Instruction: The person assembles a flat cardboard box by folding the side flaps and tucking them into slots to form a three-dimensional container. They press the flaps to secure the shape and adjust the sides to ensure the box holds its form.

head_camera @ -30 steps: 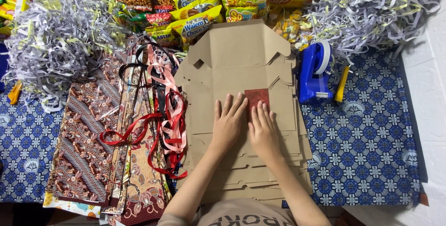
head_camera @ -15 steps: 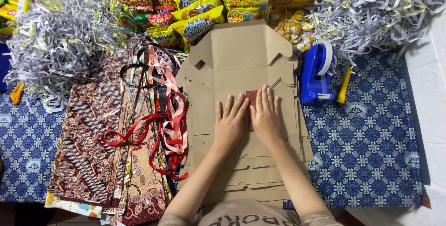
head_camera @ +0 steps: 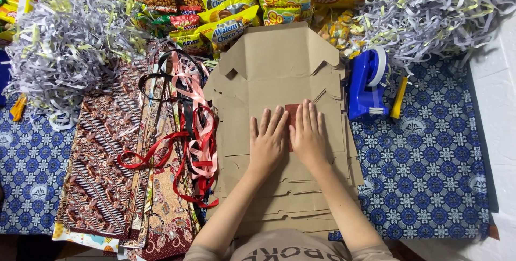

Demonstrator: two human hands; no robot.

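Both palms pressed flat, side by side, on the top sheet of a stack of flat brown cardboard box blanks (head_camera: 279, 78) at the centre of the blue patterned cloth (head_camera: 430, 175) covering the surface. Left hand (head_camera: 267, 140) with fingers spread and open, gripping nothing. Right hand (head_camera: 307, 135) likewise flat and open, fingers extended, lying partly over a small dark red square patch (head_camera: 292, 111) on the cardboard, only a strip of it showing between the two hands. Compared with a second ago, right hand shifted up and over the patch, then more of the red square covered than before; left hand in much the same place, cardboard stack unmoved. To the left of the stack, a tangle of red, pink and black ribbons (head_camera: 193, 132) lying across folded brown patterned fabric pieces (head_camera: 107, 175). To the right, just beside the stack, a blue tape dispenser (head_camera: 367, 84) with a yellow cutter (head_camera: 398, 97) next to it. Along the far edge, a row of yellow snack packets (head_camera: 236, 19), flanked by heaps of shredded paper at far left (head_camera: 64, 41) and far right (head_camera: 435, 8). Everything around the stack lying as in the earlier views.
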